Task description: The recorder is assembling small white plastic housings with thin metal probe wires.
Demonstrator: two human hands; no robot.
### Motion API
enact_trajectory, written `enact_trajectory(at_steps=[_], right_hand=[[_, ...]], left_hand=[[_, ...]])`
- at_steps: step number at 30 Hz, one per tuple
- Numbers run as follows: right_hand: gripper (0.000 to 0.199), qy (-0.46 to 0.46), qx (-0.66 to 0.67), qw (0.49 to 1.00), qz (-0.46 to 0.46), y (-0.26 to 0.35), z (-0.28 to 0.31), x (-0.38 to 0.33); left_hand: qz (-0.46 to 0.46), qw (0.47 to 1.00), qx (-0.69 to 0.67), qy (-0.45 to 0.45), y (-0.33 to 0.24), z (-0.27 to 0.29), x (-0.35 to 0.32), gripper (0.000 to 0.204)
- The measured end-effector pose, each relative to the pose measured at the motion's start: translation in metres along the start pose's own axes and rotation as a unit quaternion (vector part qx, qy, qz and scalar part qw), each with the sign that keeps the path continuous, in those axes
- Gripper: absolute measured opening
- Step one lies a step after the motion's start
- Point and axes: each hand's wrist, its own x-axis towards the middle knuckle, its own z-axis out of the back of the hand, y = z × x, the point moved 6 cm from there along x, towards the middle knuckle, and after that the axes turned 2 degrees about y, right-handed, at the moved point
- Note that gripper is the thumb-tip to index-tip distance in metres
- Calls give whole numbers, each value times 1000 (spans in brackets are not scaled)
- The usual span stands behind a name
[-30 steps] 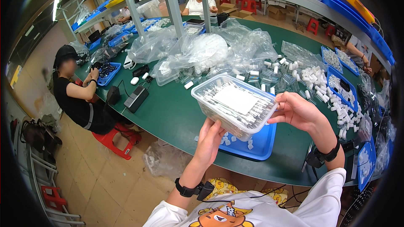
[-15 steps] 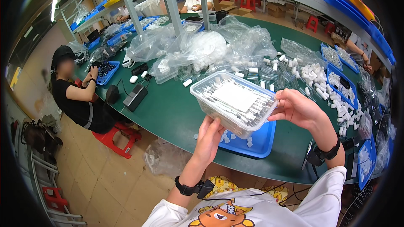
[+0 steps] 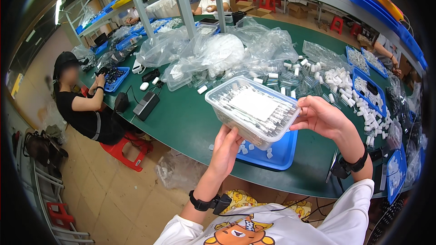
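Observation:
A clear plastic container (image 3: 236, 126) is held up, tilted, above the near edge of the table. Many thin white and dark sticks fill it, with a white label (image 3: 251, 104) over them. My left hand (image 3: 224, 150) grips its near left side from below, thumb against the wall. At the right end, my right hand (image 3: 320, 117) pinches the rim and corner between thumb and fingers. Beneath the container lies a blue tray (image 3: 285, 156) with several small translucent white caps (image 3: 245, 149); the container hides part of it.
Clear plastic bags (image 3: 218, 50) heap across the green table (image 3: 181, 115). White cylindrical caps (image 3: 338, 79) and clear tubes are strewn to the right, near blue trays (image 3: 369, 94). A black device (image 3: 146, 105) stands left. A co-worker in black (image 3: 84, 95) sits at the far left; grey shelf posts rise behind.
My hands and the container stay practically still. The co-worker at the left shifts slightly in posture.

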Motion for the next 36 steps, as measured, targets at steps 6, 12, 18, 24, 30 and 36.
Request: enact_trajectory(at_steps=[6, 12, 18, 24, 30, 36], right_hand=[[22, 8, 18, 1000, 4, -3, 3, 0], [21, -10, 6, 1000, -1, 0, -1, -4], [22, -5, 9, 1000, -1, -2, 2, -3], [22, -2, 12, 1000, 0, -1, 0, -4], [22, -10, 17, 1000, 1, -1, 1, -5], [20, -3, 23, 1000, -4, -3, 4, -5]], left_hand=[[-2, 1000, -7, -12, 3, 3, -3, 43], [8, 1000, -2, -14, 3, 2, -3, 44], [8, 1000, 2, -10, 3, 1, -2, 45], [5, 1000, 0, -6, 4, 1, -2, 46], [6, 1000, 3, -7, 5, 1, -2, 46], [9, 1000, 3, -6, 6, 0, -2, 46]])
